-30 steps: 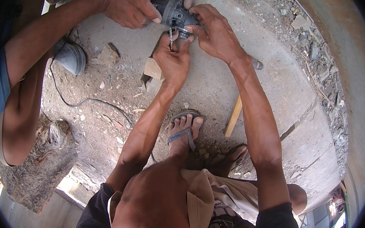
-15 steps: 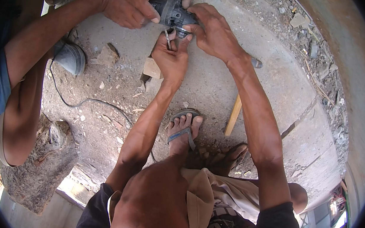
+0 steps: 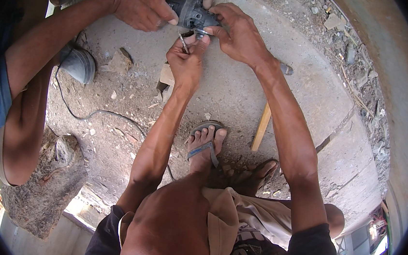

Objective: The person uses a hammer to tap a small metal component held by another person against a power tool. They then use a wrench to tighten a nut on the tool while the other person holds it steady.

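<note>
A dark angle grinder (image 3: 190, 13) is at the top centre, its metal spindle end (image 3: 201, 32) facing me. Another person's hands (image 3: 149, 7) grip its body from the left. Held in my left hand (image 3: 186, 67) is a thin light-coloured metal piece (image 3: 183, 43), whose exact kind I cannot make out; my left thumb touches the spindle end from below. My right hand (image 3: 244, 40) is closed round the grinder's head, with the thumb pressed at the spindle and the fingers over the top.
A wooden stick (image 3: 261, 127), perhaps a handle, lies near my right forearm. Broken stones (image 3: 120, 61) and a block (image 3: 167, 75) lie left of centre. A dark cable (image 3: 103, 112) crosses the dirt. A large rock (image 3: 48, 186) stands lower left, beside the other person's leg.
My left hand has shifted slightly left, and the thin metal piece has tilted with it. My right hand and the other person's hands stay nearly the same on the grinder.
</note>
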Motion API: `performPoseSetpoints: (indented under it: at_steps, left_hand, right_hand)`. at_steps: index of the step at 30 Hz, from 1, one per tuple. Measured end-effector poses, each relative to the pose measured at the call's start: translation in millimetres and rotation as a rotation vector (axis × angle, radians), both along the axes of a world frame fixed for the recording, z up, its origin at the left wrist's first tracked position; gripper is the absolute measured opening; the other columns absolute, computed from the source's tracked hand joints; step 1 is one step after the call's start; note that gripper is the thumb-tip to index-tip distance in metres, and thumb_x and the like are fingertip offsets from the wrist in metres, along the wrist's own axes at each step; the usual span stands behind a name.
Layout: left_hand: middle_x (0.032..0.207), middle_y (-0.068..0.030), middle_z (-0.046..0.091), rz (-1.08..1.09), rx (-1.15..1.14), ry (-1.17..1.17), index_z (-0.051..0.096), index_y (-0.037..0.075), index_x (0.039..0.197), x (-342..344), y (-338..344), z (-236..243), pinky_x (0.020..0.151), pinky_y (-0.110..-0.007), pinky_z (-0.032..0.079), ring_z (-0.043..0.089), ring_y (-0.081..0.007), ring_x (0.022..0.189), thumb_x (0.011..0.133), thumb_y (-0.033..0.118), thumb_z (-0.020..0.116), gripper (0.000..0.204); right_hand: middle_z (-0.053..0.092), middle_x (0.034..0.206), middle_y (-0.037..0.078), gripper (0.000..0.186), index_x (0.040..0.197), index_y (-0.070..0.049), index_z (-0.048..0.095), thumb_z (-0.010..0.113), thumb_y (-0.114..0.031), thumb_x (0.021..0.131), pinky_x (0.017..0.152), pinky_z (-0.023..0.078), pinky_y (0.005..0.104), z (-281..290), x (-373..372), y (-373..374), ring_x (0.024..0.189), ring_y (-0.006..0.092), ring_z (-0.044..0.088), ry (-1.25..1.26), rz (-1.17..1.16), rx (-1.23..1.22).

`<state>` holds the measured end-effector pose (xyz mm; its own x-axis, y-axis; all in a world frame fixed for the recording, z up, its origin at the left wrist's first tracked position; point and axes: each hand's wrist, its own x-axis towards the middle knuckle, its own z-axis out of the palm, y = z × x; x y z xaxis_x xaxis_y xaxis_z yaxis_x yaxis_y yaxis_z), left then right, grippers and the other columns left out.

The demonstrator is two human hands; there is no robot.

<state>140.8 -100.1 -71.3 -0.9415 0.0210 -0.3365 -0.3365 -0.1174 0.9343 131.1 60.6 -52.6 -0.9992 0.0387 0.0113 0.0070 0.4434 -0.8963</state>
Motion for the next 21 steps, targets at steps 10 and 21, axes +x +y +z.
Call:
performPoseSetpoints:
  at_steps: [10, 21]
  left_hand:
    - [0.095, -0.0088, 0.075, -0.058, 0.387, -0.374, 0.072, 0.003, 0.108, -5, -13, 1, 0.049, -0.017, 0.034, 0.046, 0.0005, 0.06, 0.097, 0.021, 0.073, 0.021]
    - [0.095, -0.0062, 0.075, 0.012, 0.126, -0.088, 0.072, 0.003, 0.106, 4, 1, -6, 0.046, -0.017, 0.027, 0.039, 0.0022, 0.053, 0.094, 0.013, 0.075, 0.016]
  right_hand:
    - [0.061, 0.128, 0.021, 0.04, 0.128, 0.004, 0.06, 0.068, -0.009, 0.091, 0.101, 0.048, 0.0438, -1, -1, 1, 0.118, 0.0389, 0.061, -0.016, 0.015, 0.003]
    - [0.061, 0.129, 0.019, 0.041, 0.13, 0.001, 0.06, 0.069, -0.009, 0.091, 0.103, 0.048, 0.0438, 1, -1, 1, 0.121, 0.0385, 0.059, -0.051, 0.018, 0.016]
